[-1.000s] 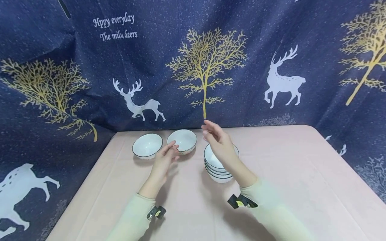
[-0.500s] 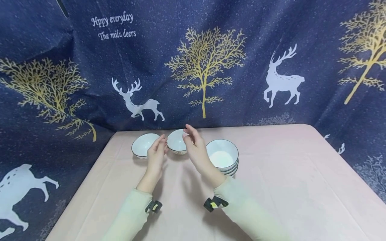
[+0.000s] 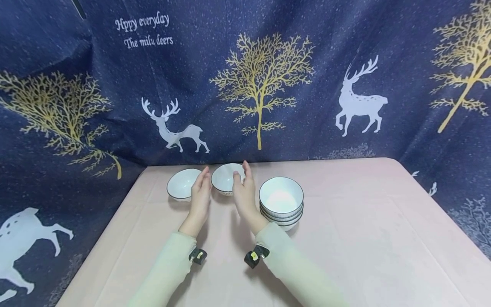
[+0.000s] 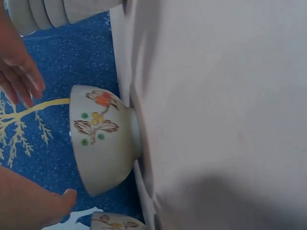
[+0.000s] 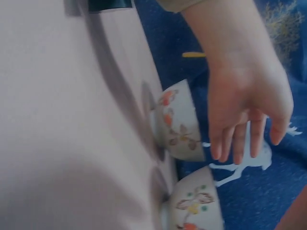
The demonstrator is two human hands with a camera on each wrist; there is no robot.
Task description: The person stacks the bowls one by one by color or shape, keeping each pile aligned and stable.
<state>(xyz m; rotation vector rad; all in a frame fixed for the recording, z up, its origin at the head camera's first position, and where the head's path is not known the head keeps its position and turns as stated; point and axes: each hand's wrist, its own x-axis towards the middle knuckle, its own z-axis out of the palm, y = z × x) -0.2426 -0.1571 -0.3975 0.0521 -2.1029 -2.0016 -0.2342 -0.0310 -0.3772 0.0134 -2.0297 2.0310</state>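
Both hands are raised palm to palm, fingers fairly straight. My left hand [image 3: 200,199] is in front of the gap between two white bowls and overlaps the right side of the left bowl [image 3: 179,184]. My right hand [image 3: 245,197] overlaps the right rim of the middle bowl [image 3: 222,177], thumb in front of it. In the left wrist view the middle bowl [image 4: 100,141] stands upright, its outside painted with flowers and leaves, with daylight between it and either hand. The right wrist view shows the left hand [image 5: 244,103] with fingers extended and holding nothing.
A stack of several white dark-rimmed bowls [image 3: 281,196] stands just right of my right forearm. A pale pink cloth covers the table [image 3: 364,234]. Behind its far edge hangs a dark blue curtain [image 3: 314,140] printed with deer and trees.
My right hand has swung left from over the bowl stack to the middle bowl's right side. My left hand has drawn slightly left, off the middle bowl, and its fingers have straightened.
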